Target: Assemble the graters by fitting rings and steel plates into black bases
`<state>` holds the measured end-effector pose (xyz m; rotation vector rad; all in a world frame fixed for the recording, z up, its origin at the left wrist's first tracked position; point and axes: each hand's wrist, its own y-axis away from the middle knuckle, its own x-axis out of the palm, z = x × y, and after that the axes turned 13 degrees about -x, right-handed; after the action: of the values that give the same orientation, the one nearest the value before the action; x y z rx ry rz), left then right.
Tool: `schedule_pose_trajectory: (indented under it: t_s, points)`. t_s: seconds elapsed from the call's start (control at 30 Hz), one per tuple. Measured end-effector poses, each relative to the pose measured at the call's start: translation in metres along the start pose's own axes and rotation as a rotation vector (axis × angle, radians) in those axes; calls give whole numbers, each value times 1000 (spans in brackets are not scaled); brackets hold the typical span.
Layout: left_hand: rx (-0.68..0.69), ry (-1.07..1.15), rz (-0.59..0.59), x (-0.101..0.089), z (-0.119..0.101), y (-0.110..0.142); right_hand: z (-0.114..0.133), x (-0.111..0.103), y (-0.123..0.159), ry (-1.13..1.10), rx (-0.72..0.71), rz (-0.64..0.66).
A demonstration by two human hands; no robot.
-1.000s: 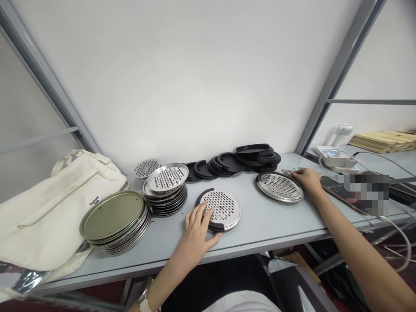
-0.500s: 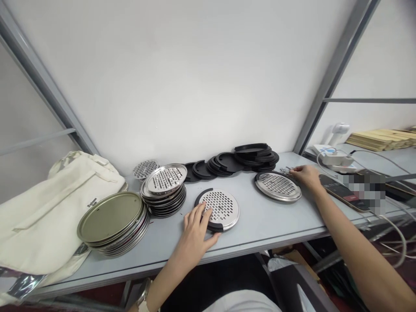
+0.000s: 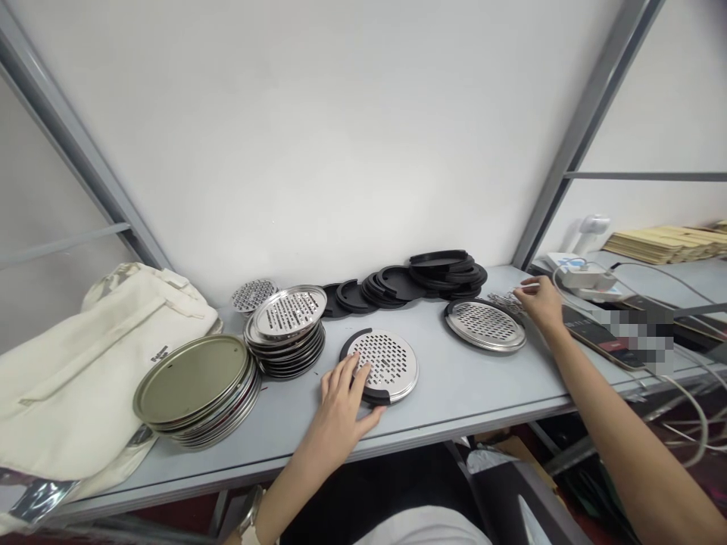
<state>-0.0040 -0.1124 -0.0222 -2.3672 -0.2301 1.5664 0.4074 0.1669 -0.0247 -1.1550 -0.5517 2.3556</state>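
Observation:
A round metal grater point(image 3: 391, 363) with a black curved rim along its left side lies flat on the table in front of me. My left hand point(image 3: 342, 393) rests on its left edge, fingers spread over the top and thumb at the near rim. My right hand point(image 3: 537, 303) is at a little heap of small shiny metal or clear pieces point(image 3: 504, 301) on the right, its fingertips drawn together. Whatever sits between them is too small to make out. Just left of that hand lies a second round grater point(image 3: 485, 325) in a black base.
Stacked grater discs point(image 3: 289, 310) and olive-green round lids point(image 3: 193, 378) stand left, beside a cream cloth bag point(image 3: 102, 363). Black round bases point(image 3: 448, 274) are piled along the wall. A phone point(image 3: 602, 337), cables and a power strip point(image 3: 582, 276) lie right.
My right hand has drawn slightly right and up from the heap of small pieces, uncovering more of it. My left hand and the grater under it stay put.

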Motion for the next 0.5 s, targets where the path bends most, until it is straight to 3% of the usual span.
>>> schedule_pose_trajectory:
  t_s: [0.3,0.5]
  points:
    - [-2,-8,7,-1,-1,0,9,-4,2,-18,-38,180]
    - [19,-20,-18,-1,-1,0,14,-6,3,-72,-79,215]
